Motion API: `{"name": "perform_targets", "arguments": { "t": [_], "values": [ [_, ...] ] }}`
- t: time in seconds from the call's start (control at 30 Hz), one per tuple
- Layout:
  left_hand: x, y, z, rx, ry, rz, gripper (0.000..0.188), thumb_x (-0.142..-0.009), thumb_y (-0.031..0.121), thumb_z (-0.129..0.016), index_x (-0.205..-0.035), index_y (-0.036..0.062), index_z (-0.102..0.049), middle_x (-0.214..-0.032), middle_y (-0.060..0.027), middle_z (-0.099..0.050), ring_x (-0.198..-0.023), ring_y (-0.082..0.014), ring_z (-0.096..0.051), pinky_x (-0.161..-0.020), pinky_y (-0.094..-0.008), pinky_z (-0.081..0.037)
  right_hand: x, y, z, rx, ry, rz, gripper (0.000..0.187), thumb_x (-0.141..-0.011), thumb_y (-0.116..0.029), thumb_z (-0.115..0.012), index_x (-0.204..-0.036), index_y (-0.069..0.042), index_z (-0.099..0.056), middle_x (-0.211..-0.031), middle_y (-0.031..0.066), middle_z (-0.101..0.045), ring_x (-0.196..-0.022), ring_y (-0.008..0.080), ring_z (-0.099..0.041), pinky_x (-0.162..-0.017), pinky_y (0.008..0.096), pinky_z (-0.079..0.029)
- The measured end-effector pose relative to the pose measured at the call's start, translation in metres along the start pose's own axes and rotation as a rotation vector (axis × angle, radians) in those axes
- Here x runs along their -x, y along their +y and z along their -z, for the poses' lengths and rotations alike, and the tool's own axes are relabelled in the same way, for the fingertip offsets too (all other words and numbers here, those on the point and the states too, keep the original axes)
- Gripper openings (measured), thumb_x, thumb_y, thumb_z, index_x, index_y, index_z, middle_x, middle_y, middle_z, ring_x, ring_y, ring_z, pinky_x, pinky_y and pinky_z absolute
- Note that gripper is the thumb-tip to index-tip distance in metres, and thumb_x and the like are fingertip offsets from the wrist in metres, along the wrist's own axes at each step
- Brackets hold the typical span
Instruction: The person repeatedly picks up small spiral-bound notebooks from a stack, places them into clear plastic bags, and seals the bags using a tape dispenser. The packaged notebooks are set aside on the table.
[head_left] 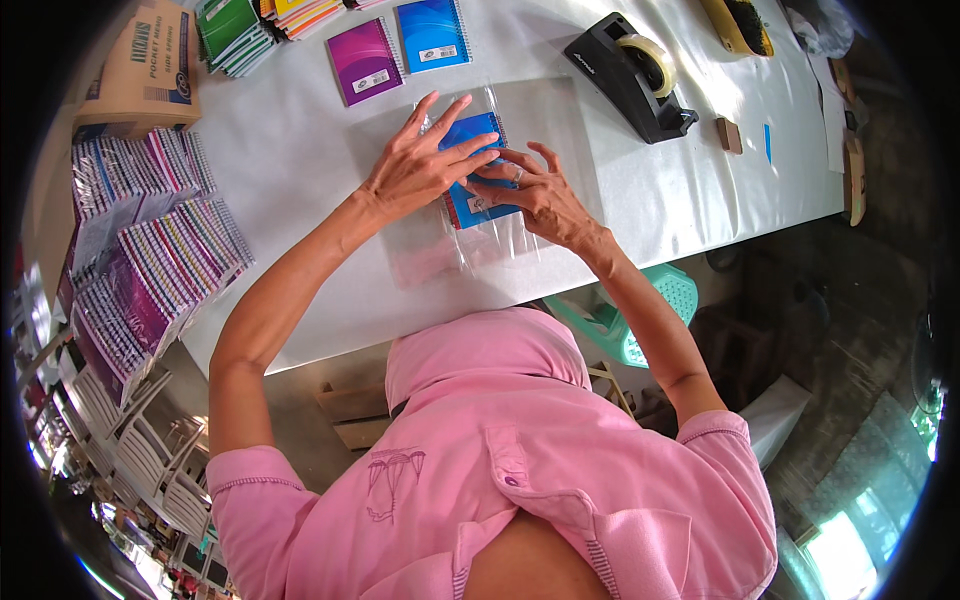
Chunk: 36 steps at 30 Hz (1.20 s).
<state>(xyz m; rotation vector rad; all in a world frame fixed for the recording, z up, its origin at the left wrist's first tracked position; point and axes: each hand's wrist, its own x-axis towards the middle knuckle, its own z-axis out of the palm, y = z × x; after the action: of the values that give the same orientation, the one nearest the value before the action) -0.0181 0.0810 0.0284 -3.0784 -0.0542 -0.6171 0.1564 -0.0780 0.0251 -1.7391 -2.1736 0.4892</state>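
Observation:
A small blue spiral notebook [470, 130] lies inside a clear plastic bag [490, 240] on the white table [300, 180]. My left hand [420, 160] rests flat on the notebook's upper left part, fingers spread. My right hand [530, 190] presses on its lower right part, fingers bent onto the cover and plastic. The two hands touch over the notebook. More clear plastic sheets [560, 110] lie under and beyond it.
A purple notebook [365, 60] and a blue one [432, 33] lie farther back, with more colourful stacks [240, 35]. A black tape dispenser [630, 75] stands right. A cardboard box [140, 70] and rows of spiral notebooks [150, 240] fill the left. A teal stool [650, 310] is below.

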Motion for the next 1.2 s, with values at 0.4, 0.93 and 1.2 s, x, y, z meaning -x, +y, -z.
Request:
{"name": "perform_targets", "arguments": {
  "t": [0.4, 0.93, 1.2],
  "values": [
    [-0.009, 0.004, -0.012, 0.123, -0.068, 0.253, 0.07, -0.065, 0.022, -0.077, -0.131, 0.0308, -0.055, -0.143, 0.0066, -0.046, -0.14, -0.0303, -0.028, -0.109, -0.063, -0.025, 0.0, -0.001, 0.007, -0.1, -0.071, -0.02, 0.067, -0.069, 0.012, -0.054, -0.118, -0.032, -0.066, -0.133, -0.0087, -0.049, -0.133, 0.02, -0.038, -0.114, 0.0548, -0.019],
    [-0.083, 0.006, -0.016, 0.156, -0.59, 0.656, 0.133, -0.038, 0.007, -0.088, -0.149, 0.035, -0.021, -0.157, -0.0009, -0.018, -0.145, -0.035, -0.008, -0.108, -0.0666, -0.021, 0.087, 0.231, 0.157, -0.232, 0.414, -0.698, 0.021, -0.075, -0.022, -0.078, -0.087, -0.006, -0.075, -0.102, 0.0126, -0.067, -0.104, 0.026, -0.06, -0.091, 0.0402, -0.046],
    [-0.071, 0.003, -0.016, 0.173, -0.577, 0.745, 0.137, -0.036, 0.008, -0.089, -0.149, 0.0392, -0.018, -0.158, -0.0014, -0.016, -0.146, -0.0347, -0.004, -0.107, -0.068, -0.02, 0.097, 0.259, 0.14, -1.141, 0.167, -0.604, 0.024, -0.081, -0.023, -0.074, -0.095, -0.004, -0.07, -0.13, 0.013, -0.055, -0.122, 0.0255, -0.049, -0.1, 0.0495, -0.039]
  ]
}}
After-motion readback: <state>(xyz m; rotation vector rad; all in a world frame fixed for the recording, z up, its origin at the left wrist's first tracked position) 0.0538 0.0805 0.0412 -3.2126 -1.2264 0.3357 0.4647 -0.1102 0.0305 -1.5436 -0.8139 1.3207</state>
